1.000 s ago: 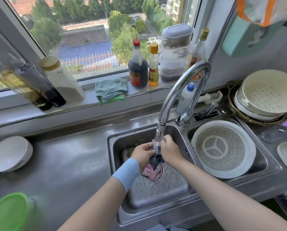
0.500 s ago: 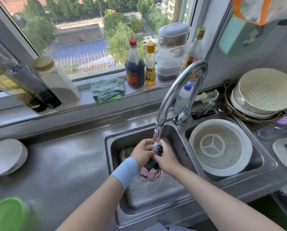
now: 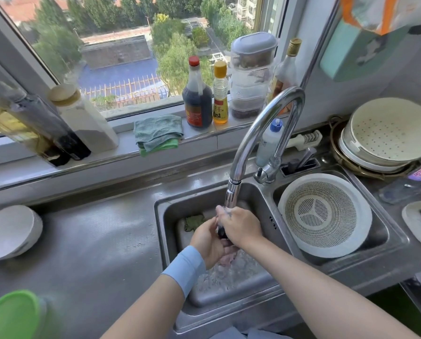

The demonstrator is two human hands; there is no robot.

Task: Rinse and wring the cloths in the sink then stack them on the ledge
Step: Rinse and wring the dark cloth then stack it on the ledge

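Dark cloth [image 3: 222,233] is under the tap [image 3: 233,189] in the sink [image 3: 168,223]. Left grip [image 3: 208,242] and right grip [image 3: 242,228] both hold it tight.

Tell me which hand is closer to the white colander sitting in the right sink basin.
Right. The right hand grips the dark cloth under the faucet, just left of the white colander; the left hand holds the cloth from the far side, farther left.

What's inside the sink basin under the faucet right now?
A green cloth lies at the back. The left hand and right hand grip a dark cloth under the faucet, above a pink cloth. The basin floor beneath them is covered.
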